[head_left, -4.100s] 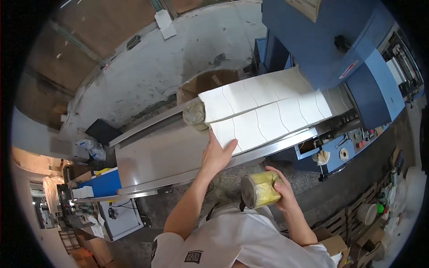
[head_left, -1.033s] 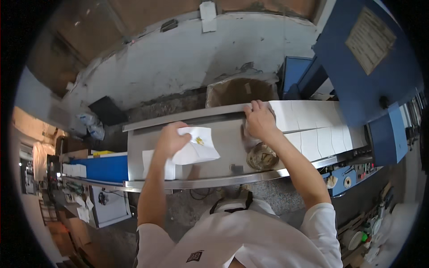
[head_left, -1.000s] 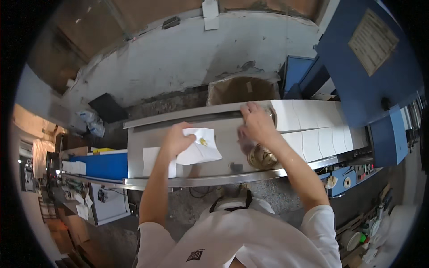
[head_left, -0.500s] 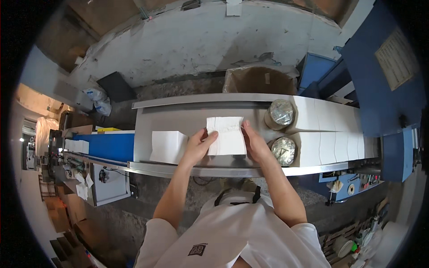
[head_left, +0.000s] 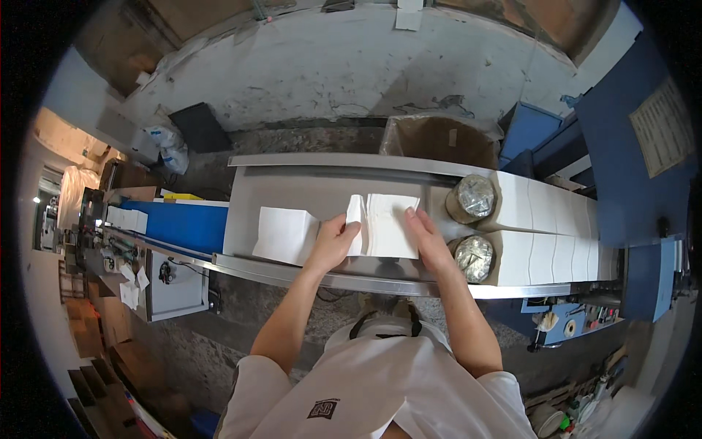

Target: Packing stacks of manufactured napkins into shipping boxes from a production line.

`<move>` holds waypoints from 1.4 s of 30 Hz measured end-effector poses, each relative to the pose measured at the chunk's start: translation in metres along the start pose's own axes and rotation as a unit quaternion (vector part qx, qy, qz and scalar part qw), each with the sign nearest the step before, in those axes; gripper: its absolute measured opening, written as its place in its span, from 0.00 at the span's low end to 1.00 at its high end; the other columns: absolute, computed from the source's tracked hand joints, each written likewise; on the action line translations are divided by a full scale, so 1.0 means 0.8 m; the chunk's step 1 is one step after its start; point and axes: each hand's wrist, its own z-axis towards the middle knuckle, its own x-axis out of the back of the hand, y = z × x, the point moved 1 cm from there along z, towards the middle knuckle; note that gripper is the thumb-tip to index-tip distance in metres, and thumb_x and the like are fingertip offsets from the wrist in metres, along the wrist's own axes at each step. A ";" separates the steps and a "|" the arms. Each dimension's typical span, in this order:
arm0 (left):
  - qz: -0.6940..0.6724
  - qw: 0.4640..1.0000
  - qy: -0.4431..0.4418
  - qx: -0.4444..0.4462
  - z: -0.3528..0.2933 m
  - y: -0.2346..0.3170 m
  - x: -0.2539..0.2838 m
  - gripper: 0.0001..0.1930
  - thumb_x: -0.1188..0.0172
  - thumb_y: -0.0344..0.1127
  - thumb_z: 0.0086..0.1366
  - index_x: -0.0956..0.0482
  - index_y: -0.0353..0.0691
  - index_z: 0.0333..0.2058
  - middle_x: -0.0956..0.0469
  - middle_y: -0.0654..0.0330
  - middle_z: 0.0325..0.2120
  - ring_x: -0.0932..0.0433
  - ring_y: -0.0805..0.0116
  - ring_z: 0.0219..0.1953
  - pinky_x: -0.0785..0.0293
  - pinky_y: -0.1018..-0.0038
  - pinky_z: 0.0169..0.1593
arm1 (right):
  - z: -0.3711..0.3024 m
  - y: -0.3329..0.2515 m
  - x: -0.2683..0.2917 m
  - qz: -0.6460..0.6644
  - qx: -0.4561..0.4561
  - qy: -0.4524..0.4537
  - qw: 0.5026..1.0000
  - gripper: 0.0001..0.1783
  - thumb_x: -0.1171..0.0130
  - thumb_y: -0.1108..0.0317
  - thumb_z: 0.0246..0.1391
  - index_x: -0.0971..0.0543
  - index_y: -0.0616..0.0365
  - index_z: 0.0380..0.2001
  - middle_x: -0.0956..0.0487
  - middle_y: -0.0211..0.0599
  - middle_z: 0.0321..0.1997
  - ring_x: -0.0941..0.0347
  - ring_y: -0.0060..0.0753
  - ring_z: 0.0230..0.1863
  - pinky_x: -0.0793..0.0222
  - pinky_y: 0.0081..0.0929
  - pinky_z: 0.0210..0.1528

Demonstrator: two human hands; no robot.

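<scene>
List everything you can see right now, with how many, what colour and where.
Metal trough: one, grey, across the middle
Paper bundle: one, white, split in two, over the trough's middle
Paper stack: one, white, trough's left part
Paper rows: two, white, trough's right end
Round cylinders: two, silvery, at the rows' left ends
Wall: one, whitish, behind
Lined box: one, brown, behind the trough
Machine: one, blue, right
Flat surface: one, blue, left of the trough
Dark panel: one, blackish, by the wall
Clutter: uncountable, mixed colours, both sides
Shirt: one, white, bottom
Left hand: one, bare, gripping the bundle's left part
Right hand: one, bare, at the bundle's right edge
</scene>
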 end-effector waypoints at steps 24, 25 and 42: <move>-0.090 0.992 0.079 0.030 0.062 -0.051 0.083 0.13 0.53 0.28 0.67 0.25 0.30 0.46 0.20 0.54 0.39 0.20 0.65 0.41 0.24 0.71 0.46 | -0.010 -0.015 0.004 -0.085 0.021 0.055 0.995 0.41 0.35 0.57 0.56 0.41 0.73 0.60 0.26 0.51 0.55 0.28 0.35 0.54 0.31 0.28 0.55; 0.019 0.994 0.109 0.011 0.067 -0.054 0.090 0.13 0.52 0.28 0.67 0.25 0.30 0.46 0.20 0.54 0.38 0.20 0.65 0.41 0.25 0.72 0.45 | -0.006 -0.010 0.007 -0.079 0.028 0.050 0.995 0.40 0.35 0.57 0.56 0.41 0.73 0.60 0.26 0.50 0.55 0.28 0.35 0.54 0.31 0.28 0.56; 0.099 0.994 -0.007 -0.055 0.016 0.018 -0.043 0.26 0.38 0.48 0.62 0.23 0.30 0.48 0.18 0.48 0.38 0.18 0.62 0.38 0.24 0.71 0.43 | -0.008 -0.009 0.010 -0.063 0.049 0.055 0.995 0.34 0.43 0.49 0.61 0.35 0.65 0.59 0.25 0.40 0.52 0.29 0.28 0.50 0.33 0.25 0.53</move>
